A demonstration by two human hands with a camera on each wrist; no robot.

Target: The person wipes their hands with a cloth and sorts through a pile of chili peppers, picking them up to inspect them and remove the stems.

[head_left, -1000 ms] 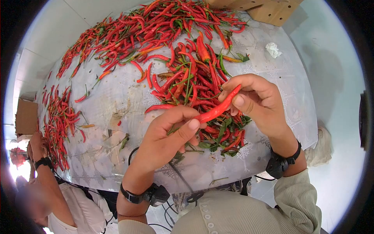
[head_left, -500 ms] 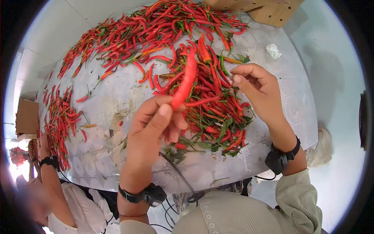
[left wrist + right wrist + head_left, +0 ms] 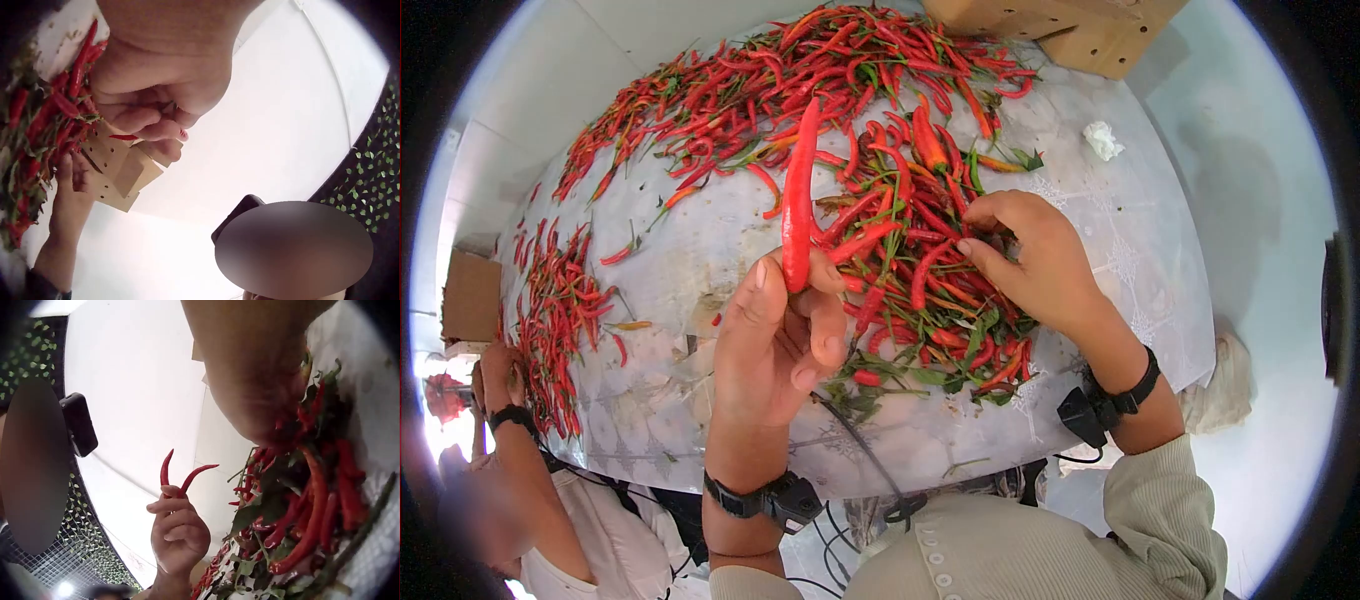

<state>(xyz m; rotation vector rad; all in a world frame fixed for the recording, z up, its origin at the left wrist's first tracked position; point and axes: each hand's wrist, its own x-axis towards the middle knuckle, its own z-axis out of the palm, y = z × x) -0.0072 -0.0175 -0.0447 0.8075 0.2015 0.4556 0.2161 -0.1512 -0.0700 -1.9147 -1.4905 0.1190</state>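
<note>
My left hand point(image 3: 785, 320) pinches a long red chili point(image 3: 800, 190) between thumb and fingers and holds it upright above the table. In the right wrist view, two red tips rise from my left hand point(image 3: 178, 528). My right hand point(image 3: 1025, 260) reaches down into the near pile of red chilies with green stems point(image 3: 920, 280). Its fingertips are curled among the chilies, and what they hold is hidden. The left wrist view shows my left hand's fingers point(image 3: 156, 125) curled close to the lens, with my right hand point(image 3: 72, 181) on the pile behind.
A pale patterned cloth covers the table point(image 3: 700, 250). A large spread of chilies point(image 3: 800, 60) lies at the far side and another point(image 3: 550, 300) at the left. There another person's hand point(image 3: 500, 375) works. Cardboard boxes point(image 3: 1050, 25) stand at the far edge, beside a crumpled tissue point(image 3: 1102, 140).
My right hand let go of the chili and dropped to the pile. My left hand swung the chili up and to the left until it stood upright.
</note>
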